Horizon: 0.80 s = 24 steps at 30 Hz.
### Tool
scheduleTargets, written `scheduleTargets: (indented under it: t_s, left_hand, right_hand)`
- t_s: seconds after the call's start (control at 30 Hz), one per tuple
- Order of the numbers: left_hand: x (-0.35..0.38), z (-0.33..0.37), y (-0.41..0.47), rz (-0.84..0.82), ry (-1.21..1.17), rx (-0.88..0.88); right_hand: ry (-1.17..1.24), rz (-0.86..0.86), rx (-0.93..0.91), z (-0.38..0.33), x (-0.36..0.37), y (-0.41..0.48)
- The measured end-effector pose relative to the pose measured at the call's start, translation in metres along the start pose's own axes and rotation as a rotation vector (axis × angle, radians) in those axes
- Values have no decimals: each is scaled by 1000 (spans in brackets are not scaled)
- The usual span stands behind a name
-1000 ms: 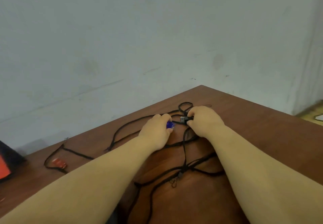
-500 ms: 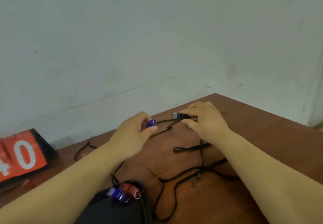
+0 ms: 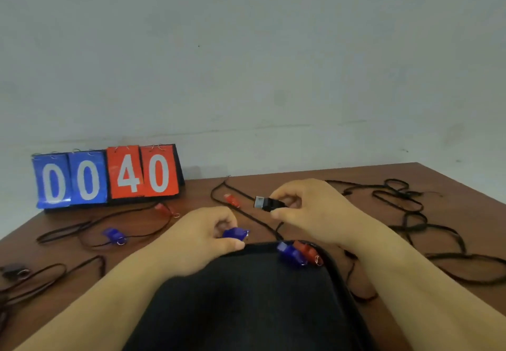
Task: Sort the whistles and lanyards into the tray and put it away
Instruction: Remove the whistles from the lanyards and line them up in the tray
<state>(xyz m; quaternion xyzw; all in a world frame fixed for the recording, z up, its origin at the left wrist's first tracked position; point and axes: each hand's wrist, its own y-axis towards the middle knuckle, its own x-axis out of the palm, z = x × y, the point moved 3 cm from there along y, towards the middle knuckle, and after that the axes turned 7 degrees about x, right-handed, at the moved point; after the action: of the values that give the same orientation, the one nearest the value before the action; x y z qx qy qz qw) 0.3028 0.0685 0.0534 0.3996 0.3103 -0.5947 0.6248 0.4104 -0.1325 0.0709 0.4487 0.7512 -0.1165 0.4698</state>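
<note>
My left hand (image 3: 201, 237) pinches a blue whistle (image 3: 235, 233) just above the far rim of the black tray (image 3: 246, 290). My right hand (image 3: 312, 211) holds a black whistle (image 3: 267, 203) a little higher and farther back. Inside the tray, at its far right corner, lie a blue whistle (image 3: 287, 252) and a red whistle (image 3: 308, 250). On the brown table lie another blue whistle (image 3: 113, 234), two red whistles (image 3: 163, 209) (image 3: 231, 199) and a dark whistle (image 3: 12, 270), each among black lanyards (image 3: 405, 205).
A flip scoreboard (image 3: 106, 176) reading 00 40 stands at the table's back left against the grey wall. The brown table (image 3: 451, 186) ends at a corner on the far right. Lanyard loops (image 3: 465, 263) sprawl over the right side and the left front.
The view has swung left and down, bringing the scoreboard and tray fully into sight. Both hands drew back toward the tray, the left with the blue whistle, the right with the black one.
</note>
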Motion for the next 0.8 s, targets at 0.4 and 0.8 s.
scheduleTargets:
  t_s: [0.4,0.8]
  left_hand:
    - [25,-40,-7,-163,63,75]
    - [32,-29,-9,-149,-122,65]
  right_hand:
    - [-189,-138,-44,2,53,-22]
    - [-253,-194,-62,-7,55,-28]
